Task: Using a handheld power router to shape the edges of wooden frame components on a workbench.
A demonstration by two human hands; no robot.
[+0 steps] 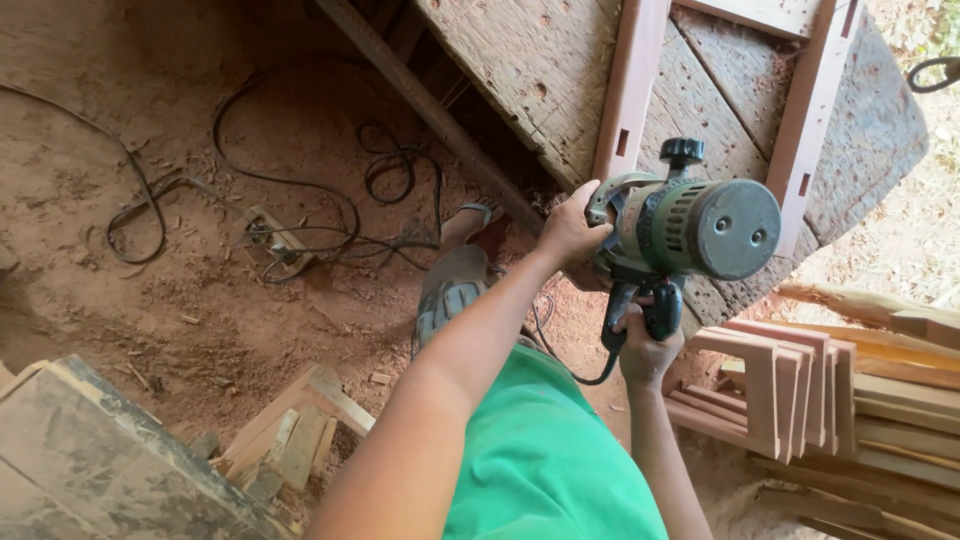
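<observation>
A grey-green electric router [690,225] with a round motor cap and a black knob on top hangs over the near edge of a rough workbench [540,70]. My left hand [570,228] grips its left side handle. My right hand [645,350] holds the black handle under it, where the black power cord [580,375] leaves the tool. On the bench lies a reddish wooden frame [630,90] with small rectangular mortise slots in its two rails.
Black cables [300,190] loop over the sawdust-covered dirt floor toward a power strip [280,240]. Cut wooden frame pieces [790,385] are stacked at the right. Scrap boards [290,435] and a dirty board [100,460] lie lower left. My sandalled foot [455,275] stands below the bench.
</observation>
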